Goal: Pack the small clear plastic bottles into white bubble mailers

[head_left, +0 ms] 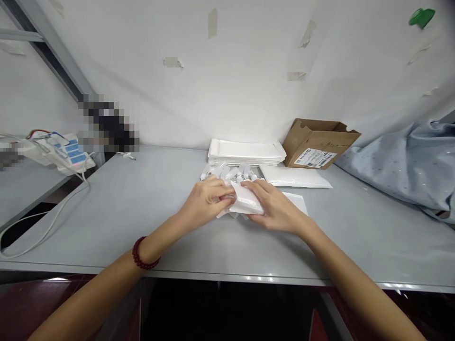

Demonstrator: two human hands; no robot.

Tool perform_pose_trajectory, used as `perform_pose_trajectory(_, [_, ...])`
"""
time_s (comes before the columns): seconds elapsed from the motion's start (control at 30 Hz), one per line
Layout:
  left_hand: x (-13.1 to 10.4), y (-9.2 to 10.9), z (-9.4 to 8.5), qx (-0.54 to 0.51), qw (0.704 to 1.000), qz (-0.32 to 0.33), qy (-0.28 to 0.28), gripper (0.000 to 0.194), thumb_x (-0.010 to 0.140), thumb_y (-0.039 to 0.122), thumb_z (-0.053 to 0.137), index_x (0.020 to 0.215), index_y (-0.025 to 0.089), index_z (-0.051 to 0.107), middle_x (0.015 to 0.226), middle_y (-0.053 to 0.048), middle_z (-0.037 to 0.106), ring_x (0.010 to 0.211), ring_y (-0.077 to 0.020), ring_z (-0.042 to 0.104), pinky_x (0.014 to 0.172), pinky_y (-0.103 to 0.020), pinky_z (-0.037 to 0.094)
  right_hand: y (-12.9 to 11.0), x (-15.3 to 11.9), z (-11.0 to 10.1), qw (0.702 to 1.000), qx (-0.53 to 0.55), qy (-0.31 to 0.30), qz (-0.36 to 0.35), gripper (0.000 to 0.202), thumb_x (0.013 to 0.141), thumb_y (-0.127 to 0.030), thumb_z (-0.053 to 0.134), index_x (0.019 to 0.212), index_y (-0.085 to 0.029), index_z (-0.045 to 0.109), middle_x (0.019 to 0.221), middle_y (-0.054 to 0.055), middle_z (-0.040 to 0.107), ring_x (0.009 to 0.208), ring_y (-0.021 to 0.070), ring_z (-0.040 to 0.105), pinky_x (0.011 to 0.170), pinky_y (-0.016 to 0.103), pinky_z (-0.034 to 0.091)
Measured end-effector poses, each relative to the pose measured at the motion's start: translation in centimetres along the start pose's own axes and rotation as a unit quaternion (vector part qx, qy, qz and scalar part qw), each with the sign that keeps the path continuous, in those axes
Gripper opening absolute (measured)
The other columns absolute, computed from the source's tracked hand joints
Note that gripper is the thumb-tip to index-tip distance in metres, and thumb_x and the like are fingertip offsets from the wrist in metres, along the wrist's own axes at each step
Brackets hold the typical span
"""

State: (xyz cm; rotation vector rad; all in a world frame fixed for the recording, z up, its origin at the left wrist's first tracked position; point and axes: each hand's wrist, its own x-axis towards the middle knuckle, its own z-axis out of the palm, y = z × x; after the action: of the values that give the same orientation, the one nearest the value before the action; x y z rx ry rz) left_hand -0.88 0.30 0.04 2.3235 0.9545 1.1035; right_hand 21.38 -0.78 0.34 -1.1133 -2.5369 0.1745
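Near the middle of the table I hold a white padded envelope (248, 200) between both hands. My left hand (209, 198) pinches its left edge with thumb and fingers. My right hand (273, 204) is wrapped around the right side, fingers on top and thumb below. Just behind the hands lies a pile of small white pieces in clear wrapping (232, 171), partly covered by my fingers. Another flat white sheet or envelope (298, 202) shows from behind my right hand. What is inside the held envelope cannot be seen.
Against the wall are a stack of white envelopes (249, 149) and an open cardboard box (318, 147) with a label. One padded envelope (296, 177) lies before them. Light blue cloth (405, 161) covers the right side. At left are a power strip (73, 154) and a white cable (59, 215).
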Motion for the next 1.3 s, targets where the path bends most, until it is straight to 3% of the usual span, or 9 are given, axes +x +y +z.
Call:
perform_pose_trajectory(0.1, [0.0,0.8,-0.1,-0.096,0.995,-0.024,0.004,0.018,0.084,0.020,0.060,0.089,0.022,0.077,0.080,-0.004,0.072,0.073,-0.0165,0.058,0.069,-0.030,0.047,0.4,-0.1,-0.3,1.000,0.011,0.020,-0.001,0.063,0.072,-0.023,0.060,0.131,-0.015,0.042,0.116,0.016,0.059,0.104,0.0318,0.056,0.085,0.045,0.049])
perform_pose_trajectory(0.23, [0.4,0.4,-1.6,-0.104,0.978,-0.169,0.070,0.019,0.084,0.028,0.060,0.092,0.019,0.075,0.086,-0.005,0.073,0.074,-0.0172,0.061,0.065,-0.029,0.047,1.8,-0.4,-1.1,0.998,0.022,0.047,0.034,0.063,0.074,-0.026,0.061,0.133,-0.018,0.041,0.117,0.014,0.059,0.102,0.0303,0.058,0.086,0.044,0.048])
perform_pose_trajectory(0.33, [0.5,-1.0,-2.4,0.012,0.974,-0.225,-0.005,0.022,0.078,0.035,0.064,0.091,0.021,0.073,0.093,-0.005,0.071,0.081,-0.0212,0.061,0.069,-0.032,0.048,2.5,-0.6,-1.6,0.995,0.026,0.062,0.068,0.062,0.076,-0.032,0.064,0.133,-0.020,0.042,0.120,0.012,0.058,0.107,0.0305,0.057,0.089,0.044,0.047])
perform_pose_trajectory(0.5, [0.0,-2.6,-2.0,0.132,0.963,-0.187,-0.140,0.029,0.076,0.039,0.063,0.096,0.020,0.070,0.102,-0.008,0.063,0.107,-0.0307,0.051,0.088,-0.043,0.045,2.8,-0.6,-1.6,0.995,0.022,0.061,0.077,0.061,0.076,-0.032,0.063,0.132,-0.021,0.042,0.122,0.012,0.058,0.107,0.0314,0.057,0.090,0.045,0.046])
perform_pose_trajectory(0.77, [0.4,-1.7,-2.5,0.095,0.967,-0.175,-0.161,0.023,0.078,0.040,0.058,0.082,0.020,0.067,0.095,-0.005,0.059,0.093,-0.0239,0.053,0.081,-0.036,0.044,2.9,-0.5,-1.3,0.997,0.008,0.043,0.068,0.062,0.076,-0.032,0.062,0.132,-0.018,0.042,0.122,0.015,0.058,0.106,0.0324,0.057,0.089,0.045,0.046])
perform_pose_trajectory(0.87, [0.7,-1.5,-3.6,0.055,0.970,-0.197,-0.129,0.022,0.076,0.041,0.061,0.079,0.020,0.068,0.089,-0.003,0.062,0.078,-0.0182,0.054,0.068,-0.029,0.043,3.0,-0.6,-1.4,0.996,0.002,0.043,0.073,0.062,0.076,-0.032,0.061,0.133,-0.019,0.041,0.124,0.014,0.057,0.106,0.0329,0.057,0.088,0.046,0.046])
perform_pose_trajectory(0.97, [0.7,-1.5,-4.6,0.043,0.973,-0.225,-0.038,0.022,0.074,0.041,0.064,0.077,0.020,0.069,0.079,-0.002,0.061,0.063,-0.0137,0.048,0.059,-0.026,0.039,3.0,-0.7,-1.5,0.996,0.000,0.035,0.077,0.062,0.075,-0.031,0.061,0.133,-0.018,0.041,0.123,0.015,0.057,0.104,0.0327,0.057,0.086,0.045,0.047])
perform_pose_trajectory(1.1, [0.7,-1.2,-4.7,-0.012,0.983,-0.179,0.046,0.021,0.078,0.040,0.065,0.077,0.019,0.068,0.081,-0.002,0.065,0.066,-0.0136,0.049,0.062,-0.026,0.041,2.7,-0.5,-1.3,0.998,-0.002,0.029,0.063,0.060,0.075,-0.029,0.059,0.131,-0.019,0.043,0.119,0.014,0.058,0.100,0.0319,0.058,0.083,0.044,0.048])
perform_pose_trajectory(1.3, [0.5,-0.6,-3.2,0.033,0.999,-0.038,0.021,0.013,0.078,0.032,0.069,0.086,0.023,0.074,0.088,-0.004,0.060,0.089,-0.0194,0.050,0.077,-0.031,0.044,1.9,-0.3,-0.7,0.999,0.003,0.014,0.042,0.062,0.074,-0.026,0.060,0.133,-0.017,0.042,0.116,0.015,0.057,0.099,0.0305,0.058,0.083,0.043,0.048])
